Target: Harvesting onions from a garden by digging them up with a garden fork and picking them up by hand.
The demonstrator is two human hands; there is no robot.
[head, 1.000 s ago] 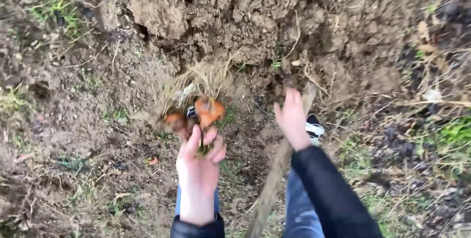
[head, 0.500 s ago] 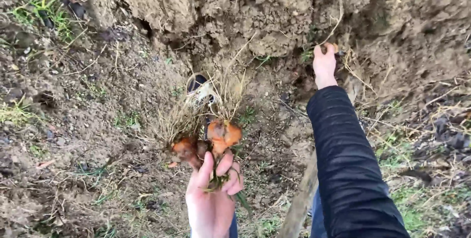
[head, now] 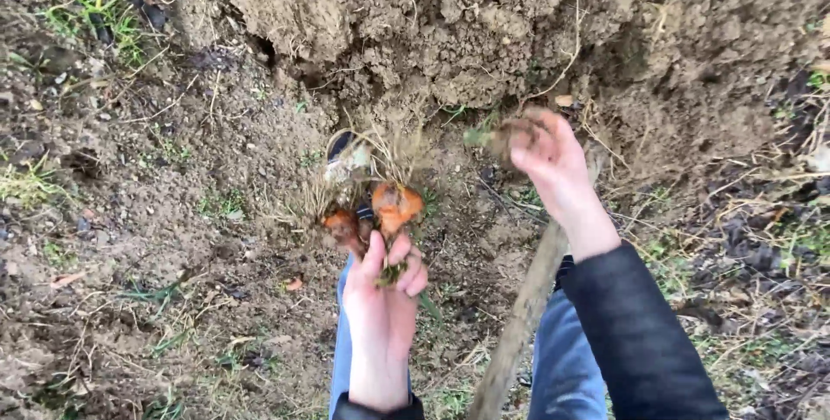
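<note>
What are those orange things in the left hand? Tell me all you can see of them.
The orange bulbs, two or three, look like small onions with soil-smeared skins. Pale, dry, stringy roots fan upward from them, so they hang upside down. The left hand grips them by their green tops, above dug earth. Nothing else touches them.

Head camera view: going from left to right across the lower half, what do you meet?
Grass tuft → left hand gripping orange bulbs → wooden handle → right hand holding a soil-covered bulb → dead leaves.
</note>
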